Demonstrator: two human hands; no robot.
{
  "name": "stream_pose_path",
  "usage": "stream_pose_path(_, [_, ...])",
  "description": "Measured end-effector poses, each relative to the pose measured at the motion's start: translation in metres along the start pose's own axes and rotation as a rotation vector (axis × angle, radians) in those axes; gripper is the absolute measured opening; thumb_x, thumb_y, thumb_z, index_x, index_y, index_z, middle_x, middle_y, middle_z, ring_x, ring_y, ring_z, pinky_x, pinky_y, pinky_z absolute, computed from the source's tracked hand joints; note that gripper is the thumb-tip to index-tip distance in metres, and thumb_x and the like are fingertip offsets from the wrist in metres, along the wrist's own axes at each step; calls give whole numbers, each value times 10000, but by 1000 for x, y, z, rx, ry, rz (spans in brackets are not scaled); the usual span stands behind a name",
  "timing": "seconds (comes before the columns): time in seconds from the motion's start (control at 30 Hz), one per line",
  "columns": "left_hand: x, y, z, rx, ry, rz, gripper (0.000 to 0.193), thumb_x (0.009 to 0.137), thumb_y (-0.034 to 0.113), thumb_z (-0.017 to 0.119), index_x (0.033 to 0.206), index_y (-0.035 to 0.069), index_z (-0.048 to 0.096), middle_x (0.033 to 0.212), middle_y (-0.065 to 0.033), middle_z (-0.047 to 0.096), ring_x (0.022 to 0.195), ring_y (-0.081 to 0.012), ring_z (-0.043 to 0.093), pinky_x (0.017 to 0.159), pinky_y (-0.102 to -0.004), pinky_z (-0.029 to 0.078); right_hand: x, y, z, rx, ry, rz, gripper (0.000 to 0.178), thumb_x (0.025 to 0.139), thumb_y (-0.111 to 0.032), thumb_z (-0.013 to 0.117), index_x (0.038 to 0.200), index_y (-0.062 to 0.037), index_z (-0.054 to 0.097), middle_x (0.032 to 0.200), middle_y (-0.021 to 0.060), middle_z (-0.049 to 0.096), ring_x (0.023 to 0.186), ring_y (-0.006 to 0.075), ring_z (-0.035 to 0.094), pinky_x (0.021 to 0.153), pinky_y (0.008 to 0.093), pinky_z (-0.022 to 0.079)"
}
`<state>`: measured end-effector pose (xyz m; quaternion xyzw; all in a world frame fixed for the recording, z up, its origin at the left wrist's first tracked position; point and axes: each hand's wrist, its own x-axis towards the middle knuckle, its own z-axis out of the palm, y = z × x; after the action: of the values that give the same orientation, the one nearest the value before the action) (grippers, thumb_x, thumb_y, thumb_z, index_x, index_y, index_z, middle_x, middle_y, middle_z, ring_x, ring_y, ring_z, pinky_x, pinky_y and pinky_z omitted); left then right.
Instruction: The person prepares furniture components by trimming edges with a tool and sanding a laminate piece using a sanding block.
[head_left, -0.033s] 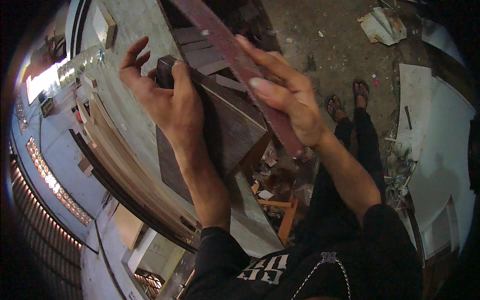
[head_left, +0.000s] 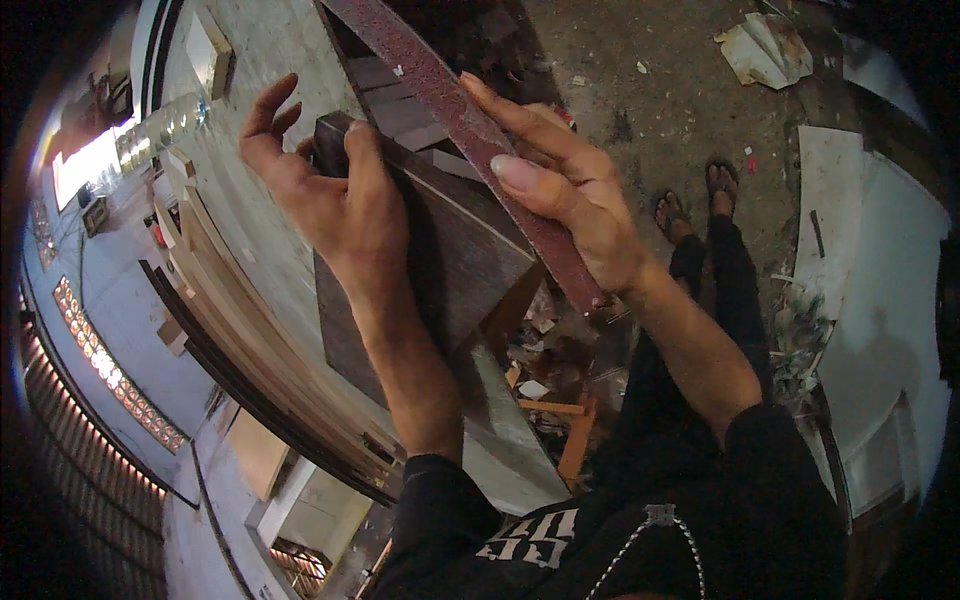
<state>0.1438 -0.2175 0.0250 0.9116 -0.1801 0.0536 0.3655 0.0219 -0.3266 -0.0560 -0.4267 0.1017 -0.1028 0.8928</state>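
Observation:
A dark brown wooden piece (head_left: pixel 465 255) with a pale edge lies at an angle on the worktable. My left hand (head_left: pixel 345 215) holds its far end, thumb on one side and fingers bent around the other. Part of the piece is hidden under this hand and forearm. Pinched between the thumb and fingers of my right hand (head_left: pixel 575 190) is a long reddish sanding stick (head_left: pixel 450 115) with a rough, gritty face. It slants from the upper left down toward my right forearm, alongside the wooden piece's pale edge. Whether the two touch, I cannot tell.
Long wooden strips (head_left: pixel 250 340) are stacked along the left of the grey worktable (head_left: pixel 285 80). A pale block (head_left: pixel 207 55) lies at its far end. Scraps and an orange-brown wooden frame (head_left: pixel 577 440) are below. White panels (head_left: pixel 830 230) lie at the right.
The sanding stick and my right hand have shifted slightly to the left. My left hand and the wooden piece are almost unmoved.

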Motion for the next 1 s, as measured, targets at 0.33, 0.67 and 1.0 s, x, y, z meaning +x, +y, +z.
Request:
stream_pose_path(0.33, [-4,4,0,-13,0,-50,512,764,-21,580,1263,-3,468,1224,-129,462,1030,-193,508,839,-300,455,-11,-10,-13,22,24,224,578,908,-290,628,1415,-45,496,1056,101,562,1080,184,521,999,272,347])
stream_pose_path(0.67, [-2,-1,0,19,-8,-11,517,751,-31,602,1252,-16,479,1220,-123,470,1047,-191,510,846,-313,461,-52,-2,-8,-51,43,103,589,899,-278,638,1423,-56,487,1129,111,540,1077,199,534,992,286,367])
stream_pose_path(1.0, [1,-2,-5,128,-114,31,528,788,-66,594,1289,-17,437,1219,-147,460,949,-179,558,777,-266,484,17,-2,17,1,183,-12,619,864,-408,670,1320,-1,573,1075,163,581,1017,230,575,939,292,426])
